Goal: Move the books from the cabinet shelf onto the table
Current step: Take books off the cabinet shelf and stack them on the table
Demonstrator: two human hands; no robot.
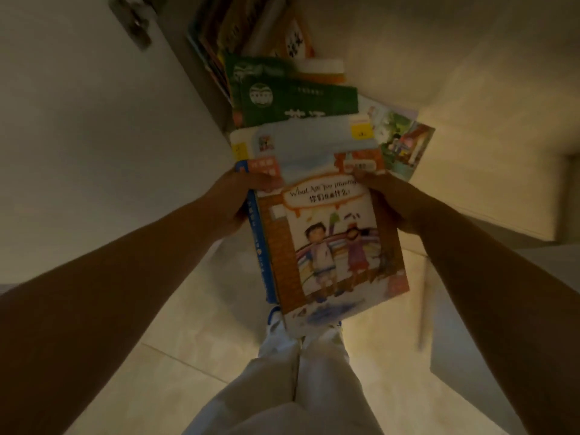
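I hold a stack of thin picture books (332, 243) in front of me, above the floor. The top one shows two drawn children and the title "What Are You Painting". My left hand (238, 199) grips the stack's left edge, over a blue spine. My right hand (389, 199) grips its right edge. Beyond the stack lie two green books (298, 102) and a colourful book (401, 142), fanned out. More books (238, 29) stand in the cabinet shelf at the top. The table is not in view.
A white cabinet door (78, 120) with a metal handle (131, 20) stands open on the left. A pale cabinet face (486, 136) is on the right. Below are light floor tiles (188, 356) and my legs in white trousers (298, 387).
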